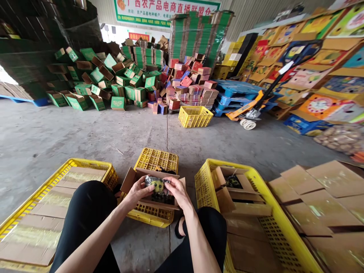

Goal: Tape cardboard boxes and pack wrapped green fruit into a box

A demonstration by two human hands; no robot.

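Between my two hands is a small clear plastic packet (157,185) with something yellow-green and black inside; its exact kind I cannot make out. My left hand (140,189) grips its left end, thumb on the front. At the other end, my right hand (176,189) pinches it with thumb and fingers. Just below the packet stands an open cardboard box (129,182) with its flaps spread, dark contents partly showing. That box rests on an upturned yellow crate (155,156) between my knees.
Taped cartons fill a yellow crate (109,168) at left. Another yellow crate (207,182) at right holds cartons, one open. More cartons (318,208) lie far right. Ahead are a yellow basket (195,116), a pallet jack (253,110), blue pallets (236,89) and heaped green boxes (118,102).
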